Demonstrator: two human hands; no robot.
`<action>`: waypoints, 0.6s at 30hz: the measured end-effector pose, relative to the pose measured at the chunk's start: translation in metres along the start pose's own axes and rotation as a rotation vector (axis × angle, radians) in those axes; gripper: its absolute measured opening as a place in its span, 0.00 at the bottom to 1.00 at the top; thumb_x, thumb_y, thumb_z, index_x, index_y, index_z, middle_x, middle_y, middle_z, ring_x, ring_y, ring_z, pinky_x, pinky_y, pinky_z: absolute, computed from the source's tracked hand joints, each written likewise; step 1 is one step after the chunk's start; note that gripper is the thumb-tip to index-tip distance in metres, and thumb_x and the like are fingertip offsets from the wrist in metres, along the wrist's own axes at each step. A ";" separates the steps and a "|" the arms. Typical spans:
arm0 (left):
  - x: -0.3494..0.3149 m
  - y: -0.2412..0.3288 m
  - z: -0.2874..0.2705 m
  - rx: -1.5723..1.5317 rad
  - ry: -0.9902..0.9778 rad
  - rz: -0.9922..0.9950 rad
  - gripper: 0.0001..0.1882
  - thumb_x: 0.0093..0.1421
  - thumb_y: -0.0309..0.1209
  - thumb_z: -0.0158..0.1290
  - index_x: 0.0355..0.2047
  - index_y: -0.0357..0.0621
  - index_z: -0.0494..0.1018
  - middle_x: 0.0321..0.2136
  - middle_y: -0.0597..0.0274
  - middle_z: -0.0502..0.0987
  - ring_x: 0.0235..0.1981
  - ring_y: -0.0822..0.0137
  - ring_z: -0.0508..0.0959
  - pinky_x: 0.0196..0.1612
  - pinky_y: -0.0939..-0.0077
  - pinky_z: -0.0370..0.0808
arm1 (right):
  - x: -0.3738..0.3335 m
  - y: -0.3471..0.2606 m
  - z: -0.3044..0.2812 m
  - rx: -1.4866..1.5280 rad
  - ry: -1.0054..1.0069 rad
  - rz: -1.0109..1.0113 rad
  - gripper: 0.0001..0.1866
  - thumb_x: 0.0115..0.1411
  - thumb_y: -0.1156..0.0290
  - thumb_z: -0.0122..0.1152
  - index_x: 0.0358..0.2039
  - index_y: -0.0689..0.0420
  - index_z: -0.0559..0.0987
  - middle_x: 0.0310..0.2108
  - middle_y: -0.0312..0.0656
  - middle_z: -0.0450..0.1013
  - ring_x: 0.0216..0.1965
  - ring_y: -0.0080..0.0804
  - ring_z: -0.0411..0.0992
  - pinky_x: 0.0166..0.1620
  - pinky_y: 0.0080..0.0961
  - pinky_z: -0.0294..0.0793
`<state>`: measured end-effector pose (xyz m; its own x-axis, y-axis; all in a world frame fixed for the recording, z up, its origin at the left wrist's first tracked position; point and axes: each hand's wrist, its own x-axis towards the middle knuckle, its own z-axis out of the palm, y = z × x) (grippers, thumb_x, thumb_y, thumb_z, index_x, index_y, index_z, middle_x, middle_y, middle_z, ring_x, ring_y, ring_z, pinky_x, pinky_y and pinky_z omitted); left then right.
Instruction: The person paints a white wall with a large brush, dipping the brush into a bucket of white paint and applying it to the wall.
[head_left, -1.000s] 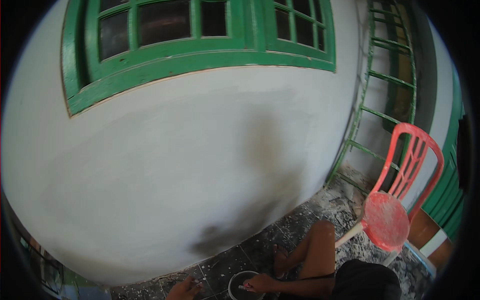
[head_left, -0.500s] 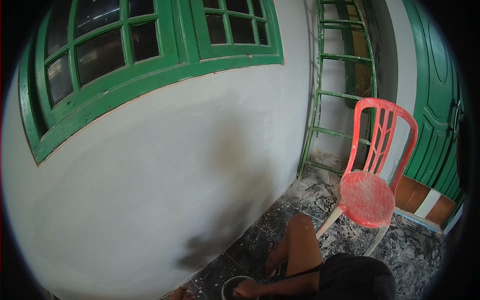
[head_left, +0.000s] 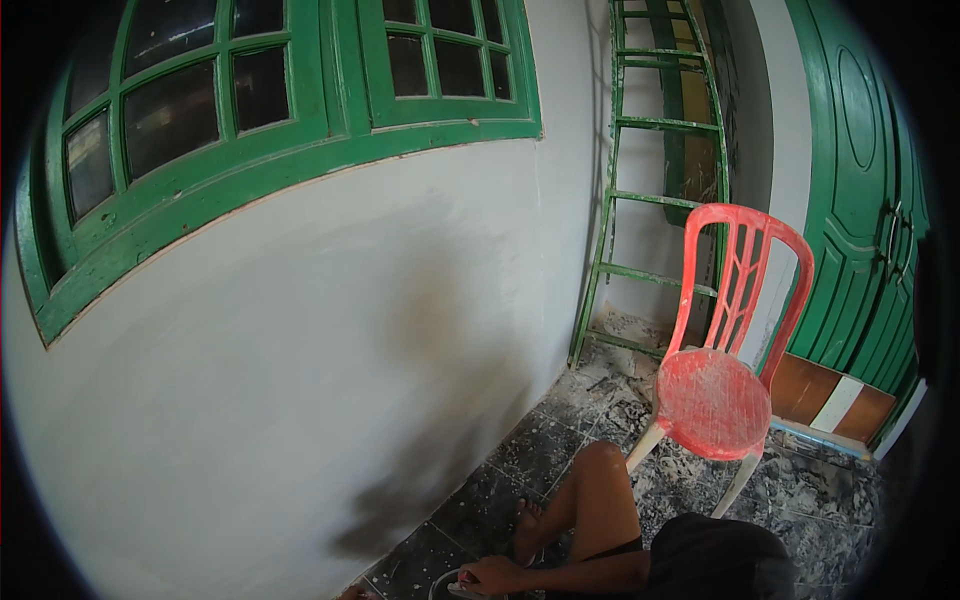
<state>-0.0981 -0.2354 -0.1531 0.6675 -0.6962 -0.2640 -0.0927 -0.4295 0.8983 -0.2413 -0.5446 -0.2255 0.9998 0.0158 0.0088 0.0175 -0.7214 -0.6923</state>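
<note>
At the bottom edge, my right hand (head_left: 492, 575) is closed over a round container (head_left: 437, 588), of which only part of the rim shows. A small reddish and pale piece (head_left: 465, 580) sticks out at the fingers; its kind is too small to tell. My right forearm (head_left: 590, 575) comes in from the right, out of a dark sleeve. My left hand does not show clearly. A bit of skin (head_left: 352, 593) by the wall's foot at the bottom edge looks like part of a foot.
A grey-white wall (head_left: 250, 400) stands close at left, below a green window frame (head_left: 200, 190). A red plastic chair (head_left: 715, 400) stands at right, before a green ladder (head_left: 655, 197) and green doors (head_left: 850, 200). Pale splatter covers the dark floor tiles (head_left: 800, 500). My bent right knee (head_left: 600, 480) is nearby.
The whole view has shifted slightly, so the wall, chair and ladder sit further left and lower. My right hand stays at the container, and a reddish piece now shows at its fingers.
</note>
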 end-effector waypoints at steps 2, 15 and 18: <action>0.002 0.031 0.002 0.085 0.008 -0.076 0.21 0.66 0.38 0.47 0.55 0.39 0.65 0.38 0.60 0.76 0.36 0.65 0.75 0.39 0.73 0.72 | -0.006 -0.002 -0.010 0.051 0.044 -0.031 0.13 0.63 0.58 0.54 0.32 0.55 0.79 0.25 0.42 0.74 0.24 0.36 0.70 0.31 0.36 0.68; 0.013 0.061 0.015 -0.175 -0.121 -0.030 0.12 0.67 0.31 0.42 0.45 0.37 0.68 0.36 0.56 0.77 0.36 0.64 0.75 0.42 0.70 0.73 | -0.020 0.005 -0.061 0.204 -0.228 0.310 0.21 0.61 0.49 0.56 0.42 0.53 0.78 0.33 0.39 0.74 0.35 0.32 0.70 0.42 0.37 0.68; 0.004 0.090 0.019 -0.152 -0.135 0.005 0.12 0.67 0.31 0.41 0.45 0.37 0.68 0.36 0.56 0.76 0.36 0.64 0.74 0.42 0.69 0.72 | -0.022 0.060 -0.009 0.202 -0.031 0.204 0.20 0.61 0.55 0.58 0.46 0.57 0.74 0.35 0.45 0.74 0.34 0.35 0.72 0.41 0.38 0.70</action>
<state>-0.1174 -0.2881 -0.0796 0.5613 -0.7732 -0.2951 0.0240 -0.3412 0.9397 -0.2618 -0.5948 -0.2609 0.9819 -0.0918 -0.1656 -0.1884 -0.5591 -0.8074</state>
